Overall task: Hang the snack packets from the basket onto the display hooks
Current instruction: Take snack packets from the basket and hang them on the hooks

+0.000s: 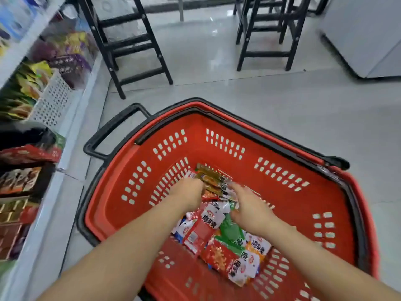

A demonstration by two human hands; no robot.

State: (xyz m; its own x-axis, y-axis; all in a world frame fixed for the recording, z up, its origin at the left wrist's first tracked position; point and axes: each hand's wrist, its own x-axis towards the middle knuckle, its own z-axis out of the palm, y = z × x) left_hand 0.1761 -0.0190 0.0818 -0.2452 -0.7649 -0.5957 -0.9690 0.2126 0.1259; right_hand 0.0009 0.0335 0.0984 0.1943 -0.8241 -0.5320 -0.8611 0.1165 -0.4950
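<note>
Snack packets [213,218], red, white & green foil, heaped at btm of red perforated plastic basket [130,161]; left hand [191,193] grips brown-gold packets [209,178], right hand [249,210] spread loose on heap.

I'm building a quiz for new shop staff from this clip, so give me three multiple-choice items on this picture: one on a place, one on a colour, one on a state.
1. Where are the left hand and the right hand?
A on the shelf; B inside the basket; C on a stool.
2. What colour are the basket's walls?
A blue; B green; C red.
3. How do the right hand's fingers lie?
A spread over the packets; B in a fist; C round the handle.

Answers:
1. B: both hands reach down among the packets within its walls.
2. C: the slotted walls are red.
3. A: the fingers fan out over the heap.
</note>
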